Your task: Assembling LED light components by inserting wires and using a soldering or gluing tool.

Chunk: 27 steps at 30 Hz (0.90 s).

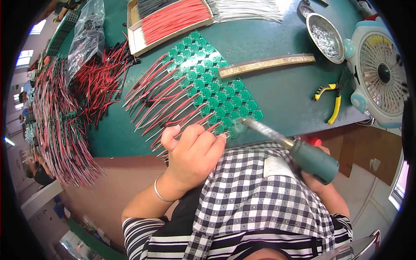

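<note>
A panel of round green circuit boards (223, 93) lies on the table, with red, black and white wires (173, 102) attached in rows along its left side. My left hand (195, 151) is closed at the panel's near edge, its fingertips pinching a wire beside the nearest boards. My right hand (318, 175) holds a soldering iron (314, 160) by its green handle and is partly hidden behind it. The iron's metal tip points left and rests at or just above the near boards, where a faint haze shows. A red round part (314, 141) shows beside the right hand.
A wood strip (268, 65) touches the panel's right side. Right of it are a metal bowl (325, 38), yellow-black pliers (331, 99) and a fan (381, 71). A box of red wires (173, 21) stands behind. Wire bundles (60, 117) and a plastic bag (89, 34) lie left.
</note>
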Available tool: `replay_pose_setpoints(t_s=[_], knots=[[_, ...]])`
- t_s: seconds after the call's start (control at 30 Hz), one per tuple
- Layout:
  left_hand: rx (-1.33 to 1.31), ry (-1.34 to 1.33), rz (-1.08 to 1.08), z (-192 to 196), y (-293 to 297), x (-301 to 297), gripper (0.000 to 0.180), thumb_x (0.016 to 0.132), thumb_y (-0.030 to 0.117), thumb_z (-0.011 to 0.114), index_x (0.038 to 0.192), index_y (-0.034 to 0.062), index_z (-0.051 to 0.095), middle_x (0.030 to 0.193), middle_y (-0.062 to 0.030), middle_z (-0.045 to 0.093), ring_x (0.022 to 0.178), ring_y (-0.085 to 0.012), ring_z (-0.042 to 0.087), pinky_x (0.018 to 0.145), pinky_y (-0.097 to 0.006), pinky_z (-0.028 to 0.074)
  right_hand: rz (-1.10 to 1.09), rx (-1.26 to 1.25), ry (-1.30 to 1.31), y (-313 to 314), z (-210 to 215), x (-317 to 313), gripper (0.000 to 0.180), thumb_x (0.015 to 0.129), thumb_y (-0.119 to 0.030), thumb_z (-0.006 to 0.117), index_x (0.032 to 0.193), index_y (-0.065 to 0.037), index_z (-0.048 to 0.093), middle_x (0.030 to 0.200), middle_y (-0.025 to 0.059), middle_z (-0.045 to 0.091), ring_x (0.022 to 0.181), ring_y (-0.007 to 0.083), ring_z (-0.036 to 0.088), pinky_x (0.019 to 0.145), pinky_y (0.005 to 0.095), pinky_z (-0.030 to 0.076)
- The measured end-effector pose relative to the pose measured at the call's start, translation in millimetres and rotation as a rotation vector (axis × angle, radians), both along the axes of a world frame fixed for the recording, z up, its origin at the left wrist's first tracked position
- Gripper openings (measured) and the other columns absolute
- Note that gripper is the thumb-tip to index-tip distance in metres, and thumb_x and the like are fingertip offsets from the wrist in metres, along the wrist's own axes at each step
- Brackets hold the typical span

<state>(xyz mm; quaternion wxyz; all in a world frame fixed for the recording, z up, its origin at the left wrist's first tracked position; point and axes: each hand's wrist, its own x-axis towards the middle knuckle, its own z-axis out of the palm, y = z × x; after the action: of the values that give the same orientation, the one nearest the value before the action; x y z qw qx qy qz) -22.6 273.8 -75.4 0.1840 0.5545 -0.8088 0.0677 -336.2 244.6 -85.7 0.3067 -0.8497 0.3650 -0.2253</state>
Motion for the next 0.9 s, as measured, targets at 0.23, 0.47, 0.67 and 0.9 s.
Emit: replay_pose_setpoints(t_s=[0.23, 0.47, 0.67, 0.9], knots=[[-0.011, -0.023, -0.023, -1.6, -0.8, 1.9, 0.008, 0.073, 0.015, 0.067, 0.081, 0.0168, 0.067, 0.072, 0.0056, 0.049, 0.081, -0.0125, 0.054, 0.089, -0.044, 0.024, -0.278, 0.630, -0.344, 8.9, -7.3, -4.7, 0.027, 0.089, -0.025, 0.058, 0.099, -0.001, 0.061, 0.083, 0.0097, 0.067, 0.069, 0.0203, 0.063, 0.071, 0.0342, 0.048], [0.034, 0.075, 0.024, -1.9, -1.3, 1.7, 0.017, 0.066, 0.011, 0.072, 0.081, 0.0195, 0.070, 0.071, 0.0081, 0.053, 0.077, -0.0122, 0.053, 0.088, -0.041, 0.026, -0.220, 0.699, -0.483, -1.5, -12.8, -0.6, 0.053, 0.091, -0.039, 0.056, 0.119, 0.006, 0.050, 0.102, 0.0167, 0.062, 0.066, 0.0182, 0.062, 0.061, 0.0312, 0.050], [0.139, 0.350, 0.028, -1.3, 5.1, 12.0, 0.023, 0.065, 0.008, 0.074, 0.086, 0.0178, 0.070, 0.076, 0.0065, 0.055, 0.079, -0.0146, 0.054, 0.082, -0.040, 0.029, -0.256, 0.784, -0.697, -12.5, -14.9, 11.0, 0.058, 0.091, -0.040, 0.058, 0.123, 0.007, 0.048, 0.107, 0.0189, 0.060, 0.061, 0.0202, 0.061, 0.054, 0.0293, 0.049], [-0.230, 0.090, 0.171, 62.4, -30.4, 65.4, 0.026, 0.063, 0.003, 0.079, 0.084, 0.0168, 0.070, 0.073, 0.0049, 0.058, 0.073, -0.0165, 0.056, 0.077, -0.033, 0.034, -0.459, 0.564, -0.814, -46.5, -2.1, 36.1, 0.059, 0.089, -0.045, 0.057, 0.117, 0.006, 0.049, 0.079, 0.0142, 0.058, 0.054, 0.0180, 0.055, 0.049, 0.0272, 0.043]])
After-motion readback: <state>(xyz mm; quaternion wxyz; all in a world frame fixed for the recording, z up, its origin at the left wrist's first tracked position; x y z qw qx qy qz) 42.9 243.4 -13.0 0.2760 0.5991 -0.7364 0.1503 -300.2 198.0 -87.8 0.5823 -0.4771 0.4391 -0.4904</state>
